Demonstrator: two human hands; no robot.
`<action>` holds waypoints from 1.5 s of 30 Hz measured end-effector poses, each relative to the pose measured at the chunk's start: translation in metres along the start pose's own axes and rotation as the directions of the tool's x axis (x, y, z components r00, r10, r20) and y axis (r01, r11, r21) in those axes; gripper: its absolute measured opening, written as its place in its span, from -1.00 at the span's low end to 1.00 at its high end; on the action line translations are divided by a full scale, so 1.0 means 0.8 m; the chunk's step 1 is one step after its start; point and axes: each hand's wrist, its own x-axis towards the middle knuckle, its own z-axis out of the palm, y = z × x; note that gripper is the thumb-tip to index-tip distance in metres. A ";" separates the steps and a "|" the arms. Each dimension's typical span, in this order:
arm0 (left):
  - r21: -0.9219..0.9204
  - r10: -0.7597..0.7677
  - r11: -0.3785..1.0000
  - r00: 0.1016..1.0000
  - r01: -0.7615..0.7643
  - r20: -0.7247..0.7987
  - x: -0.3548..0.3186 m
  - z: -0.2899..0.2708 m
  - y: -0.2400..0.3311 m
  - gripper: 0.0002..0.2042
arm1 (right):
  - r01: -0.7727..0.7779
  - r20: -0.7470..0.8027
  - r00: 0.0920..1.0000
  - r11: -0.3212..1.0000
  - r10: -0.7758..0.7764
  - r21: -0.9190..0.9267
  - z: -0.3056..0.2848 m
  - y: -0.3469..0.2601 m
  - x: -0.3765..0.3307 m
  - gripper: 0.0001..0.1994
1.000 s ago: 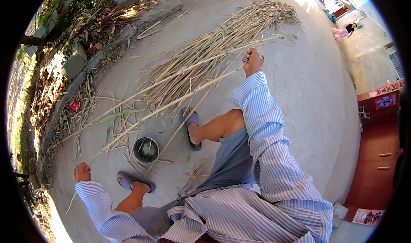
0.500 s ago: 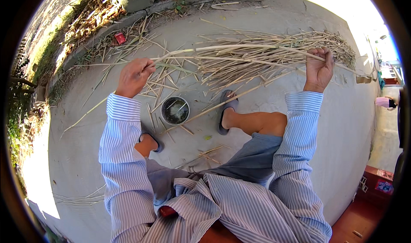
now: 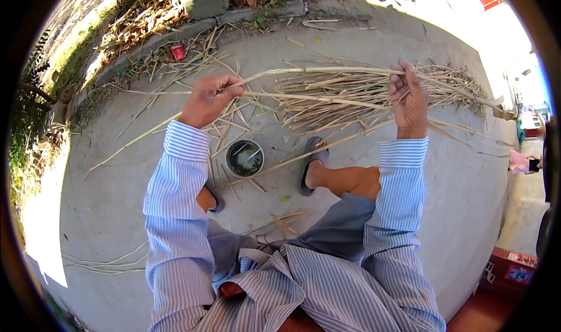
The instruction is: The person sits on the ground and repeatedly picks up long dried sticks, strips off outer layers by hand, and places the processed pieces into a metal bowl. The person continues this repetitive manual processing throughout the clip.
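Fisheye view from the person's head, facing down, striped shirt [image 3: 333, 282] close below, concrete ground [image 3: 461, 203] farther off, edges bowed

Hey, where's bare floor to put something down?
Bare concrete lies right of the right sleeve, reaching toward the red structure; another largely bare patch lies between the left sleeve and the sunlit strip, above thin stalks. It's crowded around the bucket and the stalk pile beneath the held stalks.

Ground [image 3: 459, 215] softly shaded, upper right glaring white (edges bend)
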 end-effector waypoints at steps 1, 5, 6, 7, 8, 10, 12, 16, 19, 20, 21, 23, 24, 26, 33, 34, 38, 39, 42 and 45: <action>0.040 0.008 0.999 1.000 -0.009 0.005 0.000 0.001 0.001 -0.85 | -0.020 0.065 0.998 0.999 0.021 -0.025 0.011 0.001 -0.004 -0.70; 0.195 0.061 0.979 0.998 -0.055 -0.023 0.002 0.003 -0.001 -0.84 | -0.100 0.140 0.983 0.986 0.120 -0.137 0.036 0.011 -0.007 -0.68; 0.241 0.066 0.969 0.996 -0.051 -0.054 -0.001 0.001 -0.006 -0.83 | -0.129 0.150 0.977 0.983 0.149 -0.134 0.042 0.014 -0.010 -0.68; 0.254 0.107 0.964 0.988 -0.075 -0.114 0.001 0.004 -0.010 -0.82 | -0.160 0.167 0.969 0.979 0.180 -0.123 0.050 0.020 -0.011 -0.68; 0.235 0.142 0.966 0.980 -0.107 -0.138 0.004 0.009 -0.013 -0.82 | -0.193 0.187 0.959 0.975 0.211 -0.112 0.060 0.025 -0.011 -0.68; 0.220 0.198 0.963 0.962 -0.155 -0.187 0.010 0.023 0.006 -0.81 | -0.232 0.239 0.940 0.970 0.241 -0.065 0.091 0.040 -0.022 -0.68; 0.217 0.241 0.956 0.948 -0.195 -0.208 0.012 0.030 0.012 -0.81 | -0.248 0.286 0.926 0.968 0.246 -0.028 0.116 0.055 -0.030 -0.68; 0.342 0.327 0.912 0.906 -0.227 -0.268 0.009 0.020 0.011 -0.81 | -0.137 0.295 0.941 0.983 0.168 -0.126 0.147 0.079 -0.037 -0.66; 0.578 0.502 0.770 0.817 -0.273 -0.284 0.004 0.012 0.017 -0.81 | -0.085 0.288 0.943 0.956 0.169 -0.281 0.161 0.081 -0.039 -0.63; 0.584 0.529 0.755 0.803 -0.298 -0.274 0.004 0.010 0.015 -0.81 | -0.078 0.285 0.943 0.946 0.172 -0.313 0.165 0.082 -0.040 -0.63; 0.592 0.552 0.740 0.791 -0.319 -0.264 0.003 0.007 0.012 -0.82 | -0.078 0.283 0.944 0.948 0.170 -0.308 0.169 0.083 -0.043 -0.63; 0.608 0.586 0.711 0.776 -0.353 -0.234 0.000 0.003 0.008 -0.83 | -0.080 0.275 0.947 0.951 0.166 -0.298 0.177 0.082 -0.047 -0.63; 0.544 0.541 0.767 0.797 -0.339 -0.267 0.001 0.003 0.008 -0.83 | -0.087 0.262 0.951 0.954 0.165 -0.287 0.177 0.081 -0.047 -0.63; 0.405 0.445 0.862 0.837 -0.304 -0.319 0.001 0.004 0.009 -0.85 | -0.101 0.234 0.958 0.959 0.165 -0.263 0.176 0.080 -0.047 -0.62; -0.352 -0.155 0.924 0.692 -0.151 -0.705 -0.011 -0.068 0.009 -0.82 | -0.131 0.175 0.971 0.977 0.160 -0.169 0.160 0.088 -0.031 -0.58; -0.351 -0.180 0.928 0.671 -0.127 -0.719 -0.018 -0.091 -0.008 -0.81 | -0.134 0.175 0.971 0.977 0.163 -0.164 0.161 0.088 -0.032 -0.57; -0.016 -0.106 0.991 0.703 0.133 -0.703 -0.033 -0.134 -0.042 -0.77 | -0.133 0.176 0.972 0.982 0.156 -0.134 0.165 0.098 -0.030 -0.59; 0.157 -0.062 0.963 0.747 0.219 -0.662 -0.034 -0.135 -0.040 -0.76 | -0.129 0.181 0.972 0.984 0.150 -0.126 0.167 0.103 -0.029 -0.59; 0.756 0.410 0.653 0.819 0.043 -0.401 -0.034 -0.107 -0.035 -0.74 | -0.122 0.193 0.971 0.987 0.140 -0.104 0.177 0.116 -0.028 -0.59; 0.211 -0.037 0.972 0.958 0.101 -0.285 -0.029 -0.076 -0.006 -0.73 | -0.125 0.194 0.971 0.989 0.138 -0.080 0.186 0.126 -0.025 -0.60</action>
